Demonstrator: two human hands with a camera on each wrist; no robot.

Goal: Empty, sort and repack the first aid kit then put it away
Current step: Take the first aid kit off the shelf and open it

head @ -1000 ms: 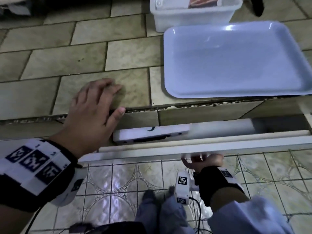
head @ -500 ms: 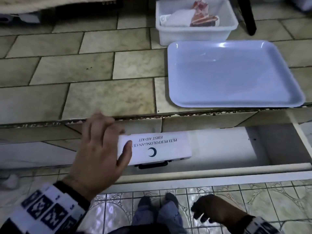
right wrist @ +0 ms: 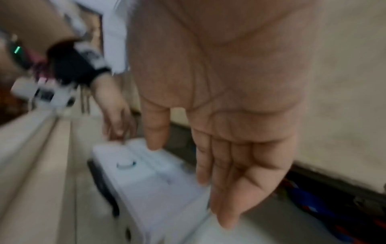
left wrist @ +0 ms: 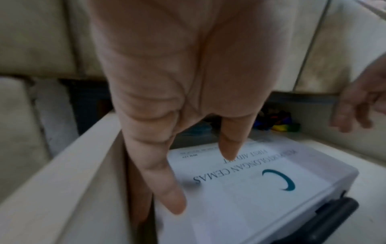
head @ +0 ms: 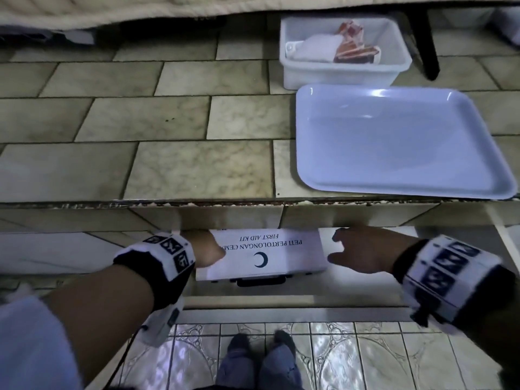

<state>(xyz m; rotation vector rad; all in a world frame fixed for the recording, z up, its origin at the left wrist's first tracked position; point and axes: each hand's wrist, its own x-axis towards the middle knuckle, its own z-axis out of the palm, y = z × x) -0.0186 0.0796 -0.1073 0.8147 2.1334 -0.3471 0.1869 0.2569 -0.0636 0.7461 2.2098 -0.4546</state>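
- Tiled counter [head: 197, 122] above an open drawer [head: 363, 288], where the first aid kit [head: 261, 256] lies flat.
- Left hand [head: 206, 247] and right hand [head: 363, 250], fingers spread, flank its ends, holding nothing.
- Rigid, smooth plastic, likely light: grip both ends or the black handle [head: 261, 281].

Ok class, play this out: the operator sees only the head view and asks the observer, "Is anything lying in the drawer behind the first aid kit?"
Observer: Yes. The left wrist view shows a heap of brightly coloured items at the back of the drawer, behind the first aid kit. They are too blurred to name.
Operator: Is the left hand gripping the kit?
Observer: No. The left hand has straight fingers reaching down at the kit's end, beside the drawer wall.
Operator: And the right hand?
Observer: In the right wrist view the right hand is open, its fingers straight by the kit's other end, not curled round it.
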